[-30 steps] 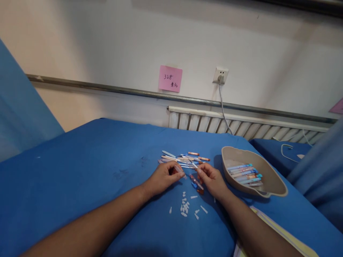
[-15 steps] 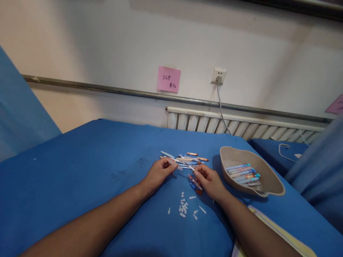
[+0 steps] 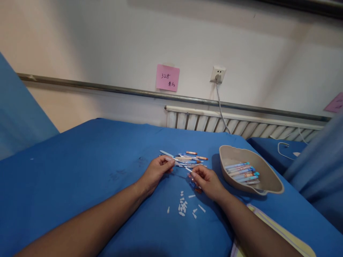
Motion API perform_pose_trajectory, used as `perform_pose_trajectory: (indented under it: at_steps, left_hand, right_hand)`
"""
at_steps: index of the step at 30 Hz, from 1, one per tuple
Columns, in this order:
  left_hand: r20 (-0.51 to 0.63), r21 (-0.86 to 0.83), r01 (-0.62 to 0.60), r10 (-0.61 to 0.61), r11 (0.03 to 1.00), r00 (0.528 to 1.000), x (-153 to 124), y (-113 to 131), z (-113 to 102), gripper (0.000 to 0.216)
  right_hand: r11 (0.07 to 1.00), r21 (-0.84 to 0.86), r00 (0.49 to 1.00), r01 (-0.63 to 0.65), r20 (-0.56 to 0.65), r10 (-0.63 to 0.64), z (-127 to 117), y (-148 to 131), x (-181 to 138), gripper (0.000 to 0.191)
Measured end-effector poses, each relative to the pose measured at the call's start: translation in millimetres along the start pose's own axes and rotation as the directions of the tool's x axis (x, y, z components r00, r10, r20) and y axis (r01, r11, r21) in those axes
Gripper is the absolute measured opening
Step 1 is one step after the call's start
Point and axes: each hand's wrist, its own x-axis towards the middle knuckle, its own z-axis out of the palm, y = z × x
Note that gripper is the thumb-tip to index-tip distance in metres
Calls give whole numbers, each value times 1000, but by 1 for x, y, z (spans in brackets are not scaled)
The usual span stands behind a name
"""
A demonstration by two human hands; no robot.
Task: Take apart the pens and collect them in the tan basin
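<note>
My left hand (image 3: 157, 172) pinches a pale pen barrel (image 3: 171, 160) just in front of a loose pile of pens (image 3: 187, 159) on the blue cloth (image 3: 88, 167). My right hand (image 3: 205, 181) is closed on a thin white refill (image 3: 188, 169) and also keeps a few pens, orange and blue, under its fingers. The two hands are close together, the refill's tip pointing toward the barrel. Small white caps (image 3: 184, 208) lie scattered on the cloth below the hands.
A beige kidney-shaped tray (image 3: 270, 181) with several pens in it stands to the right. A yellowish paper edge (image 3: 270, 228) shows at lower right. Behind are a wall rail, a pink note (image 3: 167, 77), a socket with a cable (image 3: 220, 103) and a radiator.
Both hands have shifted slightly up and left toward the pen pile, still holding the barrel and refill. The view has drifted a little to the right.
</note>
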Motion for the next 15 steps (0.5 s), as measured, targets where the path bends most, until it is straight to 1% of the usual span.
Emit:
perform_pose_trajectory:
  at_steps: [8,15]
  left_hand:
    - [14,16,-18,18,1000,1000,0,-1,0,30]
    - [28,42,-2,1,999,1000,-1,1,1,32]
  right_hand:
    - [1000,0,1000,0,1,0,0,0,0,24]
    - [1000,-1,1000,-11,-5,11,1,0,0,26]
